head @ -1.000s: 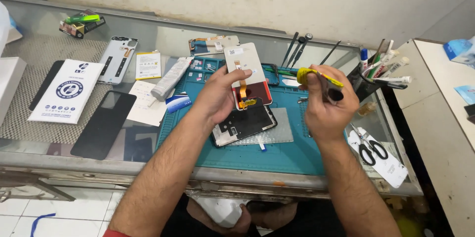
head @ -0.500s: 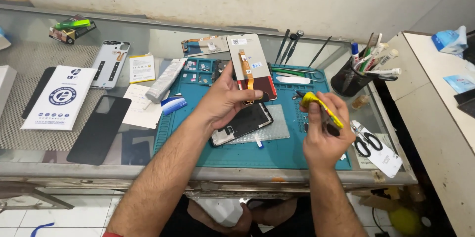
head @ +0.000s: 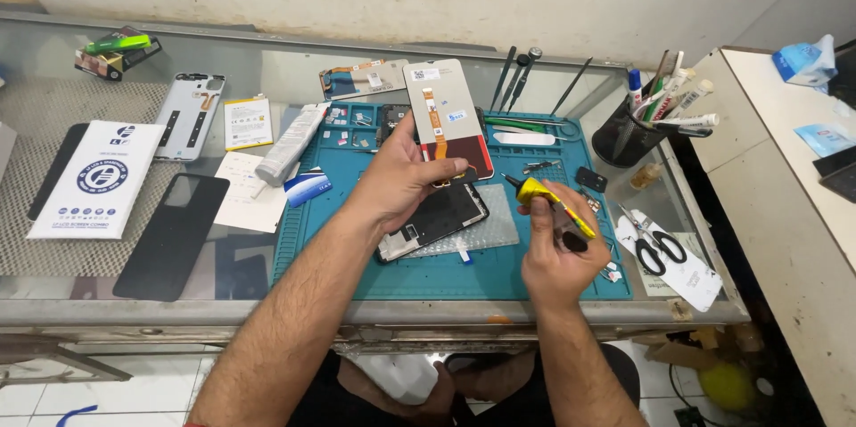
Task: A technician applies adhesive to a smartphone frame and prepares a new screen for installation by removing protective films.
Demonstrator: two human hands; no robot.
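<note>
Mid-repair: left hand [head: 406,179] grips loose screen [head: 448,119] over opened phone [head: 434,220], right hand [head: 557,244] clamps screwdriver [head: 546,201]; screen unfitted.

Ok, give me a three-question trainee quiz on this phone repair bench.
1. True or false: the left hand holds a replacement phone screen with its back and orange flex cable facing up.
2. What does the right hand hold?
A. scissors
B. a yellow-handled screwdriver
C. a white tube
3. Fill in: the opened phone lies on a ____ work mat.

Key:
1. True.
2. B: the yellow-handled screwdriver is in its fingers; the scissors lie on the glass to the right, and the white tube lies left of the mat.
3. Teal.
</note>
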